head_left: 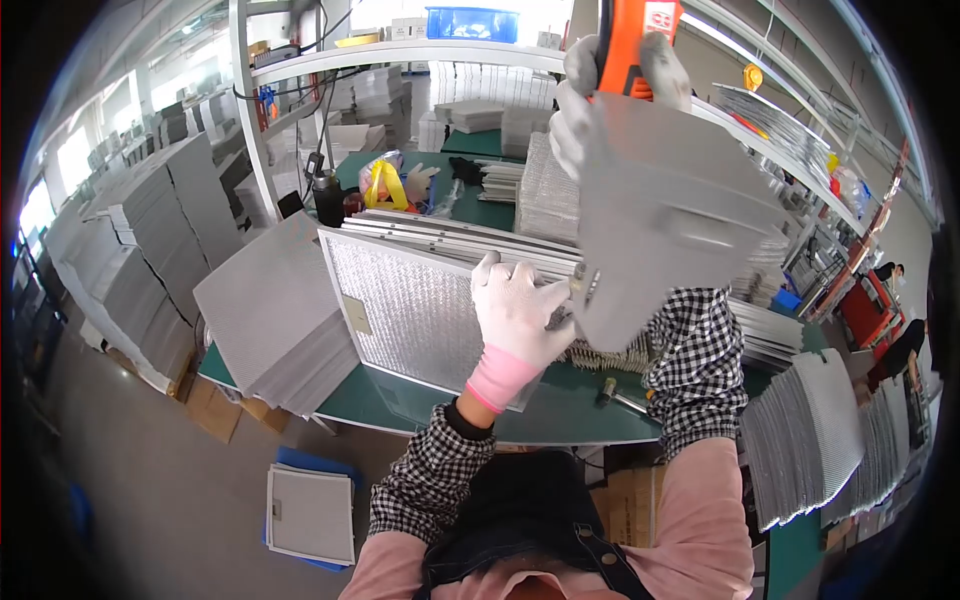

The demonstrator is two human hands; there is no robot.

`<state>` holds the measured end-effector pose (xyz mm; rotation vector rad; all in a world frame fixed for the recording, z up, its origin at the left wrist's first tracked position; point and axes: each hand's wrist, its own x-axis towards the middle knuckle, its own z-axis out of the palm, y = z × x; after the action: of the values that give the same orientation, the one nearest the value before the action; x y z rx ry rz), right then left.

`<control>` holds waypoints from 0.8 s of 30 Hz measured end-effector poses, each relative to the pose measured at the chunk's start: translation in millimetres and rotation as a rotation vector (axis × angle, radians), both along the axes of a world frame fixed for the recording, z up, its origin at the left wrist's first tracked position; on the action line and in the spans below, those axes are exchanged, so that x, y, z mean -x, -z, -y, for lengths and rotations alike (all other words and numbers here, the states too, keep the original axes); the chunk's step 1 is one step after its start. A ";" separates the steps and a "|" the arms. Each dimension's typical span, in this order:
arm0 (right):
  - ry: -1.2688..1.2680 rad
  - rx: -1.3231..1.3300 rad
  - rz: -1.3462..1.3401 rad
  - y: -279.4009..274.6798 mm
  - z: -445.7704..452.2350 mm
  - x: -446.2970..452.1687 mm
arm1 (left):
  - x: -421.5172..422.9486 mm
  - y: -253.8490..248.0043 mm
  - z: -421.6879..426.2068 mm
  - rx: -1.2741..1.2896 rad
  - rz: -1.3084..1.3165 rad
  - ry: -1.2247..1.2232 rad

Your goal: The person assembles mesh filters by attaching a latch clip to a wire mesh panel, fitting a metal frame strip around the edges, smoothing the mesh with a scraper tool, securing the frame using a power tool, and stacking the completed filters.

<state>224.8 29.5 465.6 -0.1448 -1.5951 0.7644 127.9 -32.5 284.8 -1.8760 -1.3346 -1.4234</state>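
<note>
Tall stacks are standing on the far left. Next to them, grey sheets are leaning at the end of the green bench, and a framed filter is lying low near the floor. A dark bottle and a yellow bag are sitting further back. The panel is standing tilted on the bench, in front of a row of frames. The gloved left hand is gripping its upper right part, fingers bending over the top edge. A hammer is lying right of it. The gloved right hand is rising high, fingers clamping round an orange tool. A blurred grey plate is hanging just below; whether they are joining cannot be told. More sheets are standing at right.
</note>
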 end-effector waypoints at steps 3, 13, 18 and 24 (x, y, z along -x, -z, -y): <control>0.095 -0.124 -0.021 4.8 -5.3 7.2 | 2.5 -1.4 7.2 -0.080 0.027 0.095; -0.010 0.159 -0.055 -3.3 4.5 -11.4 | -7.4 -1.6 7.7 -0.193 0.039 -0.043; -0.069 0.299 -0.320 -0.9 17.7 -30.1 | 26.2 8.0 68.9 0.052 -0.013 0.119; 0.002 0.295 -0.239 17.8 21.0 -63.8 | 164.7 81.4 168.9 -0.033 1.453 0.279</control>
<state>288.5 8.5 447.8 -0.2585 -1.2509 0.9762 -36.8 -201.4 203.4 -0.7977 -1.4807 -3.1535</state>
